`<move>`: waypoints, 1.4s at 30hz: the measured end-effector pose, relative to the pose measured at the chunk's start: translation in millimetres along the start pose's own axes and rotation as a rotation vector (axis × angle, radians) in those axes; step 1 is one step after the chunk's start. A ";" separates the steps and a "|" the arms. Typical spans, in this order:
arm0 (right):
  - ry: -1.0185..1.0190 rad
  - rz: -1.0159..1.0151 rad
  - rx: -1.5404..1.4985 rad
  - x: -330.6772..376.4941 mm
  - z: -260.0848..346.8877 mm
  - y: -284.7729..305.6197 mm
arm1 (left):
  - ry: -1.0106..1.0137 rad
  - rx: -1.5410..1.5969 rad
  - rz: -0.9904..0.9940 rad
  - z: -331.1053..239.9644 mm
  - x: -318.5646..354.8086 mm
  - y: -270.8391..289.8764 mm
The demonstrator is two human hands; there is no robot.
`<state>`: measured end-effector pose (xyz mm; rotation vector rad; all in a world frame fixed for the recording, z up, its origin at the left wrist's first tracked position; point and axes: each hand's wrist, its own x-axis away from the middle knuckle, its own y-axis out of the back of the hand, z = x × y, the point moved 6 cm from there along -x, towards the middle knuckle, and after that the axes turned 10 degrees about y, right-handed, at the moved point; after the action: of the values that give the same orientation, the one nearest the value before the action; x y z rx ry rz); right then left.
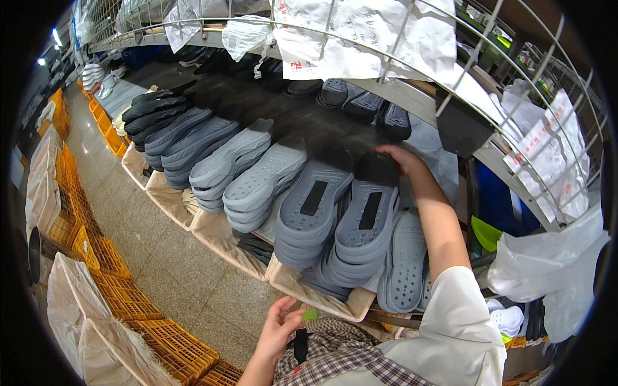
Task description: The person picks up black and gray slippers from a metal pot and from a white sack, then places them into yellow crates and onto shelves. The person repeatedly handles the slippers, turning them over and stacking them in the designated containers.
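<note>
Two stacks of grey shoe soles stand in front of me, the left stack and the right stack. Each top sole carries a black rectangular strip, the left strip and the right strip. At the far, dark end of the right stack, my right hand curls its fingers around the top sole's edge; the fingertips are partly hidden. My left hand is low, before my checked apron, fingers bent toward a small green piece at their tips. Below it a black strip lies against the apron.
More grey soles and black soles line the bench to the left. Cloth-lined baskets stand under its near edge. A wire rack with papers overhangs the back. Orange crates line the aisle.
</note>
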<state>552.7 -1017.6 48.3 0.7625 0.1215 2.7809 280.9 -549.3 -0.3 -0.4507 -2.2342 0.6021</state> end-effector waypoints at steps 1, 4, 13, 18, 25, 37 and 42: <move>0.034 0.103 0.037 -3.7 -1.0 -0.5 | 0.013 0.004 0.040 2.0 -9.7 -10.4; 0.141 0.233 0.228 2.3 -0.4 -2.0 | 0.090 0.043 0.111 8.0 -42.0 -38.0; -0.185 0.059 0.480 84.7 -27.0 -3.0 | -0.004 0.484 0.466 17.2 -57.4 -52.5; -0.122 0.427 0.305 161.1 -20.3 -65.7 | -0.123 0.402 0.450 41.4 -2.3 -11.7; -0.088 0.430 0.361 257.6 -26.8 -191.5 | -0.374 0.218 0.338 63.8 102.8 84.4; -0.444 1.065 0.205 404.5 -162.1 -509.3 | -0.379 0.506 -0.193 85.2 353.4 322.1; -0.420 1.027 0.049 435.6 -199.5 -612.6 | -0.823 0.815 -0.316 75.6 410.9 391.2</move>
<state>224.7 -314.0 0.6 1.8072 -0.3944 3.3975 9.3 -45.8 -19.1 0.6654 -2.4132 1.6227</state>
